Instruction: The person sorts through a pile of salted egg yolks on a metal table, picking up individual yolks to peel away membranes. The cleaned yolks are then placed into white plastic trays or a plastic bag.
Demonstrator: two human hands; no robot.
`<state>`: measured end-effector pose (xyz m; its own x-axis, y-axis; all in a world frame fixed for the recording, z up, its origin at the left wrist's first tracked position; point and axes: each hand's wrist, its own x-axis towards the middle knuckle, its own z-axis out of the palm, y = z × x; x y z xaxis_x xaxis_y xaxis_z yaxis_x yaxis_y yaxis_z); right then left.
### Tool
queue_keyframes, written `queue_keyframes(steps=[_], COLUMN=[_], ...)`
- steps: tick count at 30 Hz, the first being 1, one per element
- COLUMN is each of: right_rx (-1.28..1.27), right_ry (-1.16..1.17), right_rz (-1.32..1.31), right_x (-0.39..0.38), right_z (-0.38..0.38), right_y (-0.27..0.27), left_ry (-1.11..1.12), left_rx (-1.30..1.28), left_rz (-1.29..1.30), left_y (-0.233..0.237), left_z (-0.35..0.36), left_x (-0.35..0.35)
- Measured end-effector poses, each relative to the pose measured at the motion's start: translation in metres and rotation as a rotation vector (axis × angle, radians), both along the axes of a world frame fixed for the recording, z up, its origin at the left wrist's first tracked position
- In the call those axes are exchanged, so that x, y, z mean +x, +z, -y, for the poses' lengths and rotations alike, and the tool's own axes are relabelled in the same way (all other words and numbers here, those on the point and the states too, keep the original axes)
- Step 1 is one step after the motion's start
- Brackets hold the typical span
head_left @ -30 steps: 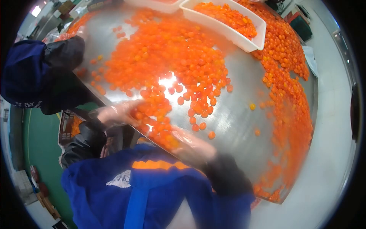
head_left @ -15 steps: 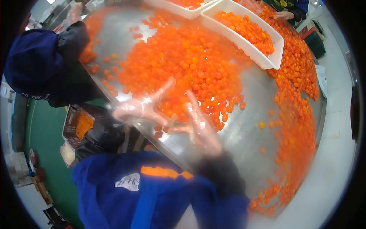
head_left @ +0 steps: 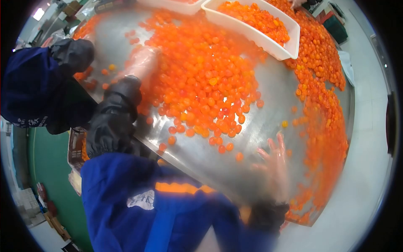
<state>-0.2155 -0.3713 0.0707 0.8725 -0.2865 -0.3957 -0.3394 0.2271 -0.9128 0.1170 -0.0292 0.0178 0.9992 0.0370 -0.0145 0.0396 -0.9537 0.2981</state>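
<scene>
A big heap of small orange balls (head_left: 205, 80) covers a shiny steel table (head_left: 260, 126). My left hand (head_left: 142, 61), in a clear glove over a black sleeve, reaches out onto the left side of the heap with its fingers among the balls; it is blurred. My right hand (head_left: 275, 161), also in a clear glove, lies flat with spread fingers on bare steel at the right, near a band of orange balls (head_left: 323, 126) along the table's right edge. Neither hand visibly holds anything.
A white rectangular tray (head_left: 268, 42) filled with orange balls stands at the back. Another person in dark blue with a black sleeve (head_left: 71, 54) works at the left table edge. A crate (head_left: 77, 145) with orange balls sits below the table's left side. Green floor lies at the left.
My hands were together at the near edge of the heap. Now the left has reached far out to the left of the heap and the right has swung away to the bare steel at the right.
</scene>
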Motion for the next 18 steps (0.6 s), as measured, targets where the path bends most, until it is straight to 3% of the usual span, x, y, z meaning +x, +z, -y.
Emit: queue_keyframes(steps=[1, 2, 4, 5, 7, 8, 10, 11, 13, 18], right_rx=[-0.006, -0.008, 0.060, 0.060, 0.074, 0.074, 0.213, 0.219, 0.383, 0.533], right_ry=[-0.045, -0.055, -0.114, -0.125, -0.071, -0.081, 0.019, 0.013, 0.081, 0.184], right_rz=[-0.011, -0.016, -0.016, -0.016, -0.012, -0.013, -0.105, -0.113, -0.091, 0.049], right_x=[-0.007, -0.012, -0.022, -0.026, -0.033, -0.034, -0.024, -0.016, 0.013, 0.103], right_z=[0.002, 0.002, 0.002, 0.002, 0.001, -0.001, -0.006, -0.012, -0.027, -0.072], right_y=[-0.002, -0.003, -0.004, -0.008, -0.020, -0.026, -0.040, -0.052, -0.079, -0.103], left_ry=[0.241, 0.232, -0.401, -0.411, -0.084, -0.092, -0.396, -0.398, -0.390, -0.655], left_rx=[-0.334, -0.335, 0.647, 0.647, -0.648, -0.648, -0.575, -0.573, -0.937, -0.402], left_rz=[-0.060, -0.067, -0.121, -0.118, 0.057, 0.052, 0.026, 0.015, -0.063, 0.112], left_y=[0.011, 0.005, -0.011, -0.022, -0.034, -0.034, -0.014, -0.012, -0.007, 0.010], left_z=[0.010, 0.006, -0.017, -0.025, -0.029, -0.028, -0.016, -0.007, 0.015, 0.048], left_x=[-0.012, -0.005, 0.016, 0.017, 0.013, 0.009, -0.020, -0.039, -0.077, -0.151])
